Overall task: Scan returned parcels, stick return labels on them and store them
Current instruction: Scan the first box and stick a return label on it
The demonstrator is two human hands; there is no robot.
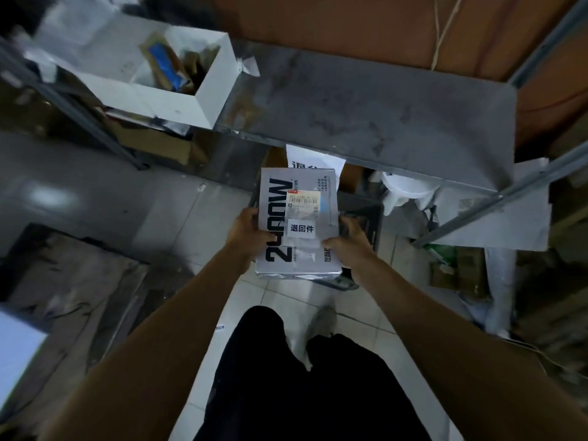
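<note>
Head view looks down past dark trousers (pixel 302 386) to both hands gripping a silver-grey rectangular parcel (pixel 297 224): left hand (pixel 246 232) curled on its left edge, right hand (pixel 345 240) on its right. A white return label (pixel 301 229) sits on top. Beyond, a black crate (pixel 366 214) stands under the grey metal shelf (pixel 366 106).

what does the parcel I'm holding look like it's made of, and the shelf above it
Parcel: likely a cardboard box in glossy silver-grey printed wrap; creased shiny film at its near edge, paper labels stuck on top.
Shelf: probably sheet metal, dull grey, with scuffs and rusty stains.
</note>
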